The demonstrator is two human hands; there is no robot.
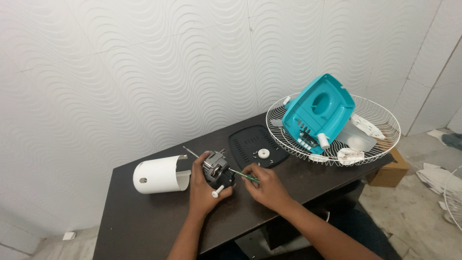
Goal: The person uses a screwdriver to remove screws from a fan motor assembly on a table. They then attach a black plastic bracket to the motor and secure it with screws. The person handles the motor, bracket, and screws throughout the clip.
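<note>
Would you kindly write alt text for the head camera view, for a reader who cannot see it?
On a dark table, a person's left hand steadies a small fan motor while the right hand applies a green-handled screwdriver to it. A white motor cover lies left; a black plate and a wire fan guard holding a teal housing sit right.

a brown cardboard box sits on the floor at the right of the frame, just past the table's far corner, mostly hidden under the wire fan guard. no labels, signs or screens show.
</note>
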